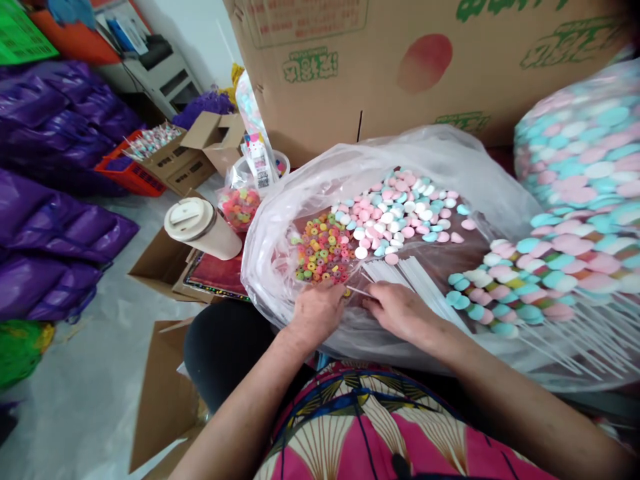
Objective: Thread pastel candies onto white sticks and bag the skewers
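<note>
My left hand (317, 312) and my right hand (400, 308) meet at the near edge of a tray lined with clear plastic sheet (280, 227). Between their fingertips runs a thin white stick (356, 291); what sits on its tip is hidden by the left fingers. Just above the left hand lies a heap of small colourful ring candies (323, 252). Beyond it lies a heap of pink, white and blue marshmallow pieces (400, 210). A bundle of bare white sticks (417, 280) lies by my right hand. Finished candy skewers (525, 280) are piled to the right.
A beige lidded cup (200, 228) lies tilted at the left of the tray. A large cardboard box (425, 60) stands behind. A big bag of pastel marshmallows (585, 147) is at right. Purple bags (55, 233), open cartons and a red basket (130, 172) fill the floor at left.
</note>
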